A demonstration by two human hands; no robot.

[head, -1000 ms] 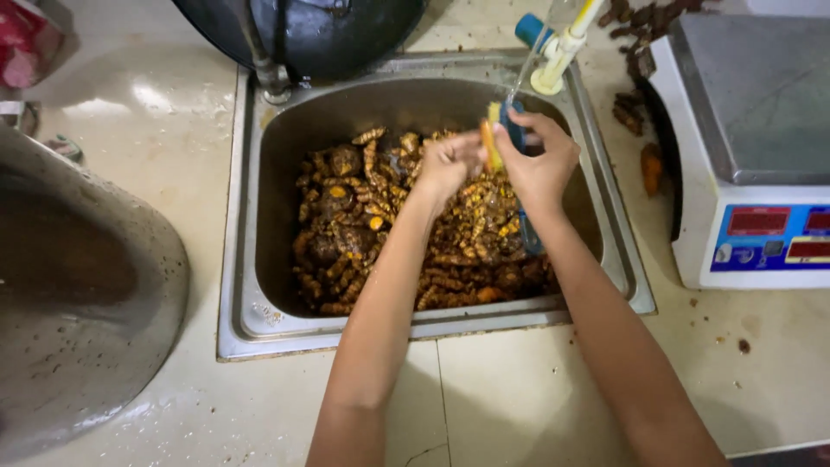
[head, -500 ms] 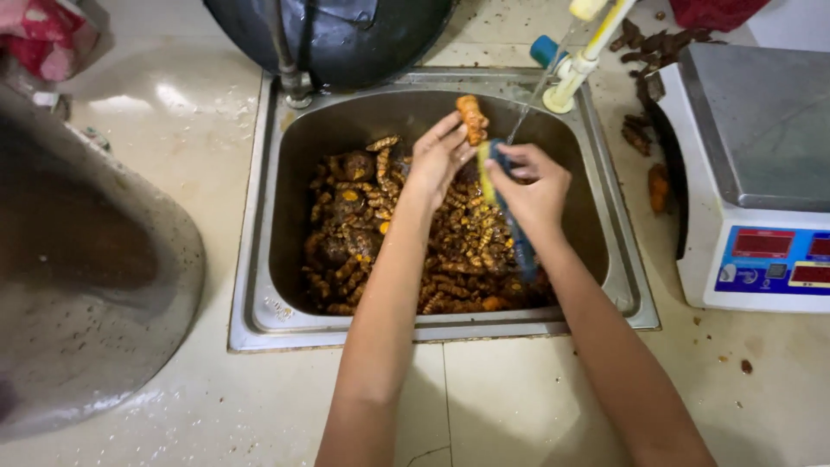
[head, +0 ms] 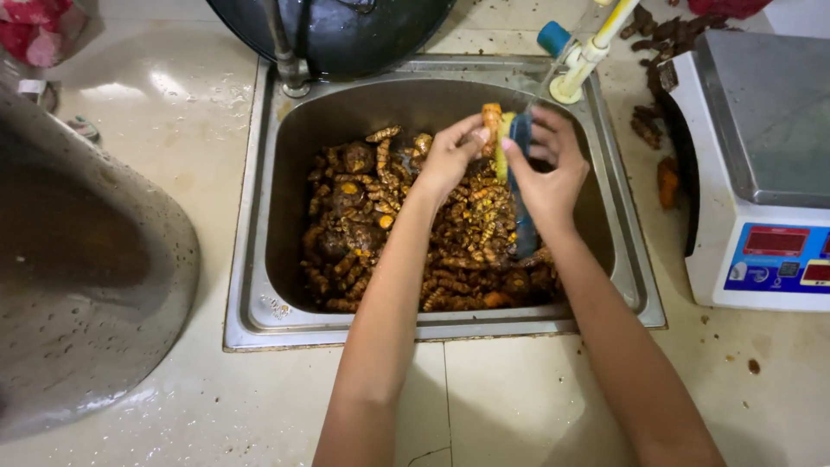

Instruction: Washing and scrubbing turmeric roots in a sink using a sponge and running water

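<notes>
1. The left hand [head: 448, 160] pinches an orange root [head: 491, 125] by its lower end, upright over the far part of the sink [head: 259, 216], so that the upper part is exposed.
2. The right hand [head: 549, 169] is closed around a blue brush [head: 521, 186], with the head laid against the root's right side, touching it. The handle points down toward the near edge.
3. Both hands work above the heap [head: 415, 233] of muddy roots filling the basin; judged, dirt falls back into the sink.
4. A tap [head: 588, 52] stands at the far right corner, just beyond the hands. No water stream can be made out.
5. A scale [head: 761, 173] stands to the right, well apart. Loose scraps [head: 648, 125] lie between it and the sink.
6. A large metal bowl [head: 78, 259] stands to the left.
</notes>
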